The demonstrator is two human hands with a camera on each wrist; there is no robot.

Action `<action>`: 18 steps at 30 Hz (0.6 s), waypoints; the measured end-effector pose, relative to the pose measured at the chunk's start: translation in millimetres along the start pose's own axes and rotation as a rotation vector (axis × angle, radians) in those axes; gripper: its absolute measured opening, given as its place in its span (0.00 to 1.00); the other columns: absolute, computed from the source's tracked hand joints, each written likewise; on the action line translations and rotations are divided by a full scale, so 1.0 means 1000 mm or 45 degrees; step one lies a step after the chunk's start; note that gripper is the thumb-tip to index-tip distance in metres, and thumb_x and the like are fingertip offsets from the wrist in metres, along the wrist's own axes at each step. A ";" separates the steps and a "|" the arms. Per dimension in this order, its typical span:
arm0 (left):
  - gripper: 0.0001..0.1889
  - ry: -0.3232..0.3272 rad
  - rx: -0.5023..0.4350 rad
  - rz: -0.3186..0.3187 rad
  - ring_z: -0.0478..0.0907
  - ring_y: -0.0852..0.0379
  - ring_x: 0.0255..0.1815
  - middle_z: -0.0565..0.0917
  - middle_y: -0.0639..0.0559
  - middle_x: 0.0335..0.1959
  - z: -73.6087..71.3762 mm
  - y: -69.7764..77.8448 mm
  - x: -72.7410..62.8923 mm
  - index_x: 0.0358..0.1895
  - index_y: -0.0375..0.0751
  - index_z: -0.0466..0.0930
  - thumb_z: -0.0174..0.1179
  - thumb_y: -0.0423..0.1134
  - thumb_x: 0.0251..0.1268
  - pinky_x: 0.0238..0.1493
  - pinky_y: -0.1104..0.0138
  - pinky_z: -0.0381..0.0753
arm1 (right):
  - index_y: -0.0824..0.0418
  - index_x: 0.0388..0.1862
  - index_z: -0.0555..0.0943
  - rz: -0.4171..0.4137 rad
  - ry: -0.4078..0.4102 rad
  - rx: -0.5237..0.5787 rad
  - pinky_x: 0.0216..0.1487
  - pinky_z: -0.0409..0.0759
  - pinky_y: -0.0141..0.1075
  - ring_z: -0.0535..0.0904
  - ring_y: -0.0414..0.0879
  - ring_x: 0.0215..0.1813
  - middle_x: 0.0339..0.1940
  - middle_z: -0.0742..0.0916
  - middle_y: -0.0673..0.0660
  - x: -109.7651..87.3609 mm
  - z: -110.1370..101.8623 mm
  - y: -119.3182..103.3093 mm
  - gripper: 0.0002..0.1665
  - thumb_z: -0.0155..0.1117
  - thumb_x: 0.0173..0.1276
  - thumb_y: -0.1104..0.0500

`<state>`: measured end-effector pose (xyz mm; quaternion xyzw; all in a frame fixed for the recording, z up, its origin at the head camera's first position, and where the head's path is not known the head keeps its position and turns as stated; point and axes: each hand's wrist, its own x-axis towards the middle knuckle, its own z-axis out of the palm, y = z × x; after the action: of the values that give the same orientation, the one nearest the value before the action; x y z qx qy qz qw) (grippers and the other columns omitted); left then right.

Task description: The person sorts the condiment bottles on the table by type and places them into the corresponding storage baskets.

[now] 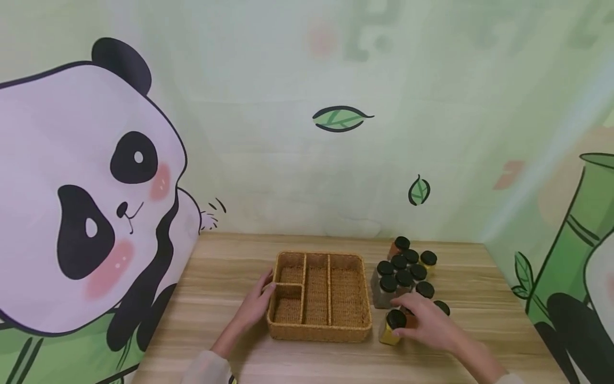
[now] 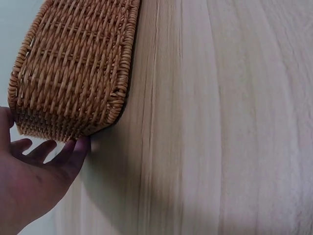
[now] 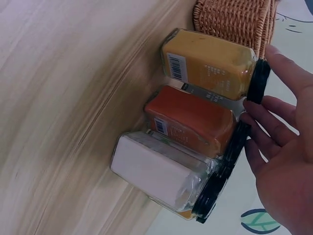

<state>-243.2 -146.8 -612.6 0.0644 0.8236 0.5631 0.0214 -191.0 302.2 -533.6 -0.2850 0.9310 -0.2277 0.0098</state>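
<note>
A brown wicker basket with several compartments lies on the table. My left hand grips its left side, the thumb at the rim and the other fingers against the outer woven wall. To the right of the basket, my right hand pinches the black lid of a glass spice jar filled with yellow powder. The thumb is on one side of the lid, fingertips on the other. Beside it stand a jar of orange-red powder and a jar with whitish contents, both black-lidded.
Several more black-lidded jars stand close together behind the right hand, near the basket's right side. The wood-grain table meets a backdrop printed with a panda and leaves.
</note>
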 end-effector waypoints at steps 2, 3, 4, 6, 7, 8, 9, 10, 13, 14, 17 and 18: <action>0.29 0.004 -0.024 0.004 0.66 0.28 0.76 0.67 0.30 0.79 0.000 -0.002 0.000 0.84 0.36 0.56 0.47 0.40 0.89 0.77 0.37 0.65 | 0.62 0.61 0.84 -0.032 0.001 -0.039 0.52 0.86 0.51 0.84 0.54 0.57 0.56 0.88 0.55 0.001 0.001 0.000 0.34 0.82 0.63 0.44; 0.29 0.005 -0.034 0.007 0.66 0.28 0.76 0.67 0.30 0.79 0.000 -0.003 0.000 0.84 0.36 0.57 0.47 0.40 0.88 0.77 0.37 0.65 | 0.62 0.60 0.85 -0.047 0.006 -0.057 0.51 0.86 0.50 0.84 0.53 0.56 0.55 0.88 0.54 0.001 0.002 -0.001 0.34 0.83 0.62 0.45; 0.29 0.002 -0.046 0.017 0.67 0.28 0.76 0.67 0.30 0.78 -0.001 -0.004 -0.001 0.84 0.36 0.58 0.48 0.40 0.88 0.76 0.38 0.66 | 0.61 0.60 0.85 -0.059 0.012 -0.075 0.50 0.86 0.50 0.84 0.53 0.55 0.55 0.88 0.54 0.001 0.002 -0.001 0.33 0.84 0.61 0.47; 0.28 -0.005 -0.064 0.028 0.67 0.27 0.75 0.68 0.29 0.78 -0.001 -0.005 0.000 0.83 0.35 0.59 0.48 0.40 0.88 0.75 0.38 0.68 | 0.60 0.59 0.86 -0.081 0.025 -0.117 0.50 0.86 0.50 0.84 0.51 0.53 0.53 0.88 0.53 0.001 0.003 0.000 0.32 0.86 0.59 0.49; 0.29 -0.010 -0.071 0.028 0.68 0.27 0.75 0.68 0.29 0.78 -0.001 -0.005 0.001 0.83 0.36 0.59 0.49 0.41 0.88 0.75 0.38 0.69 | 0.59 0.58 0.86 -0.089 0.027 -0.135 0.50 0.86 0.50 0.84 0.51 0.53 0.53 0.88 0.52 0.001 0.003 0.000 0.31 0.86 0.58 0.50; 0.28 -0.017 -0.080 0.029 0.68 0.27 0.75 0.68 0.29 0.78 -0.002 -0.005 0.001 0.83 0.36 0.59 0.49 0.41 0.88 0.74 0.38 0.70 | 0.59 0.58 0.86 -0.096 0.028 -0.154 0.49 0.86 0.50 0.83 0.50 0.52 0.52 0.88 0.52 0.001 0.004 0.000 0.31 0.87 0.57 0.51; 0.28 -0.021 -0.084 0.035 0.68 0.26 0.74 0.68 0.28 0.78 -0.002 -0.006 0.001 0.83 0.35 0.60 0.49 0.41 0.88 0.73 0.38 0.71 | 0.58 0.57 0.86 -0.100 0.027 -0.169 0.49 0.86 0.50 0.83 0.50 0.52 0.51 0.88 0.51 0.001 0.004 0.000 0.31 0.87 0.57 0.51; 0.28 -0.027 -0.097 0.031 0.68 0.26 0.74 0.68 0.28 0.78 -0.002 -0.006 0.002 0.83 0.35 0.60 0.49 0.41 0.88 0.72 0.38 0.72 | 0.58 0.57 0.86 -0.105 0.027 -0.182 0.49 0.86 0.50 0.83 0.49 0.52 0.51 0.88 0.51 0.000 0.005 0.000 0.30 0.87 0.57 0.52; 0.28 -0.032 -0.132 -0.004 0.69 0.28 0.74 0.67 0.29 0.78 -0.001 -0.006 0.002 0.83 0.37 0.60 0.49 0.41 0.88 0.71 0.40 0.75 | 0.57 0.55 0.87 -0.109 0.024 -0.206 0.49 0.85 0.50 0.83 0.49 0.52 0.50 0.88 0.50 0.000 0.005 0.001 0.29 0.87 0.56 0.52; 0.28 -0.033 -0.148 -0.012 0.69 0.28 0.75 0.67 0.29 0.78 -0.001 -0.006 0.002 0.83 0.37 0.60 0.49 0.41 0.88 0.70 0.41 0.76 | 0.57 0.55 0.87 -0.110 0.023 -0.211 0.49 0.85 0.50 0.82 0.48 0.52 0.50 0.88 0.50 0.000 0.005 0.001 0.29 0.87 0.56 0.51; 0.29 -0.033 -0.188 -0.044 0.69 0.29 0.75 0.66 0.30 0.79 -0.001 -0.005 0.002 0.84 0.38 0.59 0.49 0.41 0.88 0.69 0.43 0.78 | 0.56 0.53 0.87 -0.103 0.023 -0.221 0.49 0.86 0.50 0.83 0.48 0.52 0.50 0.88 0.49 0.000 0.005 0.000 0.28 0.88 0.56 0.51; 0.29 -0.035 -0.200 -0.052 0.69 0.30 0.75 0.66 0.31 0.79 -0.001 -0.004 0.002 0.84 0.38 0.59 0.49 0.41 0.88 0.68 0.44 0.79 | 0.55 0.52 0.87 -0.098 0.025 -0.224 0.49 0.86 0.50 0.83 0.48 0.52 0.50 0.88 0.49 0.000 0.004 0.000 0.27 0.88 0.55 0.51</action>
<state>-245.4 -148.7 -616.1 0.0533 0.7778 0.6244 0.0492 -190.4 300.2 -537.2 -0.3181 0.9358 -0.1479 -0.0331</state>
